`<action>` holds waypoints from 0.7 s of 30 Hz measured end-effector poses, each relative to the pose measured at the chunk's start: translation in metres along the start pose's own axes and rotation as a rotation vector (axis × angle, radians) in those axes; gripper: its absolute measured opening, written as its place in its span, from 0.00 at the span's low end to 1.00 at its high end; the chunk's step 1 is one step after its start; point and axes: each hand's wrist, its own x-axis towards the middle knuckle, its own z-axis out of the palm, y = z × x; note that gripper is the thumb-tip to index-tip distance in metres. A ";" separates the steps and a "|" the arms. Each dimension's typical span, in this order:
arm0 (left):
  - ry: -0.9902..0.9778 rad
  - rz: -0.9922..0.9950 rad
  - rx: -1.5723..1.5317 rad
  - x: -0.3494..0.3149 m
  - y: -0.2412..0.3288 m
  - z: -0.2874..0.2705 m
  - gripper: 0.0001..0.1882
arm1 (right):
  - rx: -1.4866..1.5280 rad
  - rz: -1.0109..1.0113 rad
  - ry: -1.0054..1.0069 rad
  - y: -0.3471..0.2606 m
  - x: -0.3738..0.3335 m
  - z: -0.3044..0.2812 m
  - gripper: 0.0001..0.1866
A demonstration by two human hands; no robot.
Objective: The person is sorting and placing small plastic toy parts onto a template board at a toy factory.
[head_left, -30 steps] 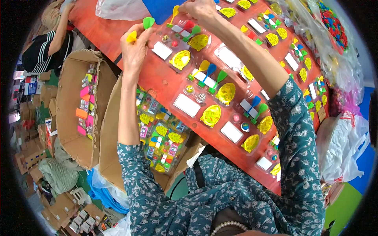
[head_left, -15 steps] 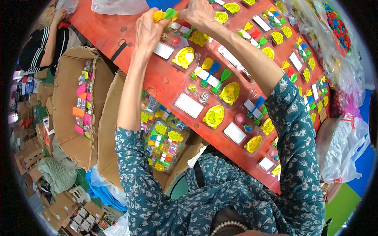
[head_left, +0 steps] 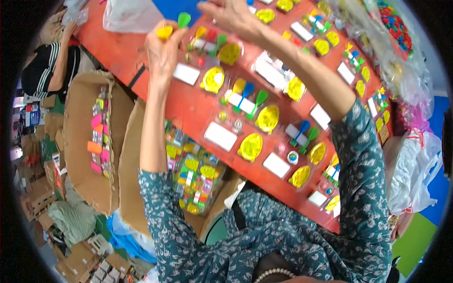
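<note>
At the far end of the red table, my left hand is closed on small plastic dart-shaped pieces. A yellow piece shows at its fingers and a green piece sticks up beside its fingertips. Off to its right, my right hand hovers over the table's far part, apart from the left; its fingers are smeared by motion. Below the hands lie clear plastic trays holding yellow egg-shaped pieces, white cards and coloured darts.
Rows of these trays cover the red table. Cardboard boxes with packed toys stand at the left. A clear bag lies at the far edge, and bags of coloured pieces line the right. Another person sits at far left.
My left hand has moved left and slightly nearer with the yellow and green pieces. The right hand has drawn left and away from the trays. The view has shifted a little.
</note>
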 end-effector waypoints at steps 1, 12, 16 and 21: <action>-0.046 -0.050 -0.073 -0.002 0.001 0.000 0.07 | -0.058 -0.150 0.037 -0.003 -0.008 0.001 0.18; -0.211 -0.228 -0.325 -0.007 0.028 0.024 0.12 | 0.220 0.156 0.078 -0.010 -0.032 -0.021 0.19; -0.176 -0.142 -0.240 0.012 0.022 0.030 0.12 | 0.275 0.268 0.264 0.013 0.003 -0.060 0.12; -0.133 -0.034 -0.093 0.042 0.019 0.056 0.09 | 0.050 0.313 0.306 0.047 0.037 -0.073 0.11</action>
